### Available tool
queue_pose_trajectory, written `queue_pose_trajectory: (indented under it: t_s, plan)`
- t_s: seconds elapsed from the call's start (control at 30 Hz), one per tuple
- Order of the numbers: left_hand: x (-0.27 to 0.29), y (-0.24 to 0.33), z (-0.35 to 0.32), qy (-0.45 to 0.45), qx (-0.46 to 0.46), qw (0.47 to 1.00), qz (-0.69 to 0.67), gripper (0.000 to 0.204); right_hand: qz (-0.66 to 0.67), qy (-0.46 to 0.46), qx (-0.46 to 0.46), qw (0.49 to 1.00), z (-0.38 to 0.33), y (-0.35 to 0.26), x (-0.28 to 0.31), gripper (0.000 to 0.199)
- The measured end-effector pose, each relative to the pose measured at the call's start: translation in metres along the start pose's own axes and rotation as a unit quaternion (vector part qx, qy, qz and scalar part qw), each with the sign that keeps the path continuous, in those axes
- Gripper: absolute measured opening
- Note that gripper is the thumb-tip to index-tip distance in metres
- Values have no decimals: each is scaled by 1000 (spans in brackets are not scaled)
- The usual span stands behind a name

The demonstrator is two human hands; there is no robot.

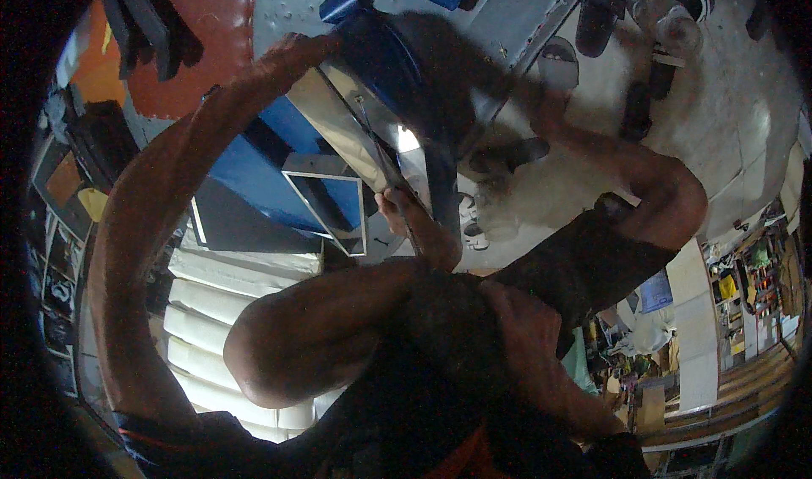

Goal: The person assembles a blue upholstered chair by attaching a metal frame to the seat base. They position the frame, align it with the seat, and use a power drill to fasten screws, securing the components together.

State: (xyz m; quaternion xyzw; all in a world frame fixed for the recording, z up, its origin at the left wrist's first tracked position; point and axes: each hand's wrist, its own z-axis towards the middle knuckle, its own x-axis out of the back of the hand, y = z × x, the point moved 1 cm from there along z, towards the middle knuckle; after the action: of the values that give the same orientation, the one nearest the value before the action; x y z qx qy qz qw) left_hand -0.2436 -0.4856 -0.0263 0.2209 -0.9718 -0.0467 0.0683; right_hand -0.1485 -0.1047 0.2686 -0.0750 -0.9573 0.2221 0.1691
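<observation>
Long blue piece [385, 52] sits right of the red panel's [190, 47] right edge. Left hand [313, 52] at its upper end, finger state can't tell. Right hand [393, 208]: fingers curled at dark strip [353, 117], grip unclear.

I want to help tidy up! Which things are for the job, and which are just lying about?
Probably for the job:
- glossy, dark blue, curved piece by the left hand
- long, flat beige piece beside it

Seemingly lying about:
- ridged white stack of padded-looking pieces
- smooth reddish-brown sheet
- dark, long-soled slipper
</observation>
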Motion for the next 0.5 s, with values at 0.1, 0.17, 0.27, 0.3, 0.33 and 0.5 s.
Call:
queue_pose_trajectory:
  t_s: [0.1, 0.17, 0.27, 0.3, 0.33, 0.5]
  plan:
    - [-2, 8, 3, -10, 32, 999, -6, 51, 11, 15, 3, 1000, -4, 2, -6, 37]
    - [-2, 16, -7, 38, 33, 998, -26, 46, 27, 15, 12, 999, -5, 8, -10, 38]
    - [-2, 14, -3, 63, 19, 997, -47, 44, 27, 0, 7, 1000, -1, 7, -4, 38]
    - [-6, 7, 0, 56, -1, 998, -39, 44, 18, -14, 2, 1000, 1, 1, 3, 38]
    - [-11, -1, 4, 46, -25, 998, -22, 43, 5, -26, -5, 1000, 4, -4, 9, 39]
    - [-10, -7, 11, 59, -107, 990, 71, 42, 12, -23, -8, 1000, -3, 4, 1, 39]
